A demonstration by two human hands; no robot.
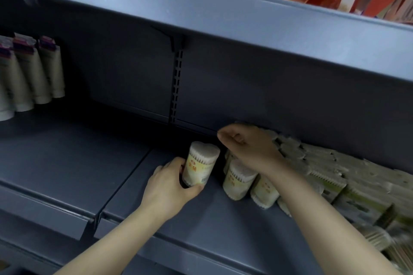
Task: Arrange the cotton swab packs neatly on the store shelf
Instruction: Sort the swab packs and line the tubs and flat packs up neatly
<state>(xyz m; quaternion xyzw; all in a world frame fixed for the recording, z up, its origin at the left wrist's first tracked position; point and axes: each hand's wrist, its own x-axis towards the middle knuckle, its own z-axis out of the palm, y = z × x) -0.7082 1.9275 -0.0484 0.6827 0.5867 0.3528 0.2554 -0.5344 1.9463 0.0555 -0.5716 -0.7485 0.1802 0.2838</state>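
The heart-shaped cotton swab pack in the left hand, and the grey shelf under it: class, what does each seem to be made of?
Heart-shaped cotton swab pack: apparently clear, glossy plastic, since the white swab tips show through its top; a cream printed label wraps its side. The left hand grips it.

Grey shelf: probably painted sheet metal, matte, judging by its thin folded front lip and slotted back upright.

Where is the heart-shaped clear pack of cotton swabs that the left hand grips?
In the head view the heart-shaped clear pack of cotton swabs stands upright on the grey metal shelf, centre frame, in the left hand, just left of the other cotton swab packs under the right hand.
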